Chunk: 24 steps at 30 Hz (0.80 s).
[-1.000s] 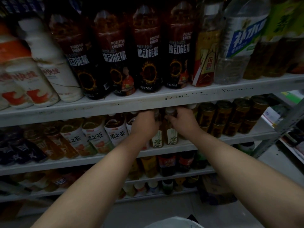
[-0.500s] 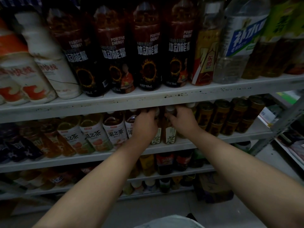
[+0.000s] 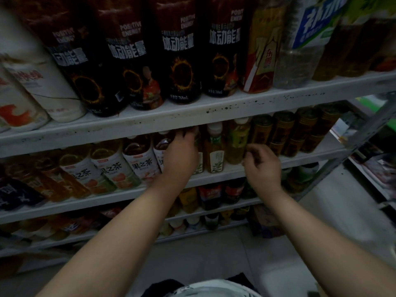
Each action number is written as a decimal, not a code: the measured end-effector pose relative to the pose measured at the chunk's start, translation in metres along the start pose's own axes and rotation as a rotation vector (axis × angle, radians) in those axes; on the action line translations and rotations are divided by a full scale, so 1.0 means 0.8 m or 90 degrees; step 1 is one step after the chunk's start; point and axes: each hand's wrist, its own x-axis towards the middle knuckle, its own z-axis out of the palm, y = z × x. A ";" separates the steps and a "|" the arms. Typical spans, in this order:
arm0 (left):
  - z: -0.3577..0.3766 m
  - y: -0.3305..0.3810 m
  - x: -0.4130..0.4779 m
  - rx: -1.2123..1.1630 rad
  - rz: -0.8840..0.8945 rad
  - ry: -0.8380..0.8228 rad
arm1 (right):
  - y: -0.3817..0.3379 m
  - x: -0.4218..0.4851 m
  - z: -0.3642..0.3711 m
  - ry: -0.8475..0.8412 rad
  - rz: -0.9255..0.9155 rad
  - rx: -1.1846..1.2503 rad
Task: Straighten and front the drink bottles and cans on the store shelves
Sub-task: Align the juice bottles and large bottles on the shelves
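Tea bottles point(image 3: 214, 151) stand in a row on the second shelf point(image 3: 225, 171), left of the cans point(image 3: 282, 133). Left hand point(image 3: 182, 157) reaches onto that shelf, fingers curled round a half-hidden bottle point(image 3: 200, 162). Right hand point(image 3: 262, 166) hovers at the shelf's front edge, fingers loosely curled, holding nothing.

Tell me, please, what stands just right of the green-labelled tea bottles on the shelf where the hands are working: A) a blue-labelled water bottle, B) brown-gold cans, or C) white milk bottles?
B: the brown-gold cans stand in a row directly right of the green-labelled tea bottles, past the right hand, which holds nothing; the left hand grips another tea bottle.
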 end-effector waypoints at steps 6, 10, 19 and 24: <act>0.027 -0.003 -0.040 -0.149 0.198 0.138 | 0.084 -0.066 -0.022 -0.023 0.205 -0.137; 0.079 -0.004 -0.092 -0.152 0.368 0.048 | 0.118 -0.118 -0.031 -0.117 0.289 -0.223; 0.192 0.014 -0.109 -0.064 0.004 -0.592 | 0.172 -0.075 -0.040 -0.442 0.252 -0.191; 0.259 0.033 -0.106 -0.221 -0.248 -0.577 | 0.209 -0.009 -0.016 -0.546 0.208 -0.167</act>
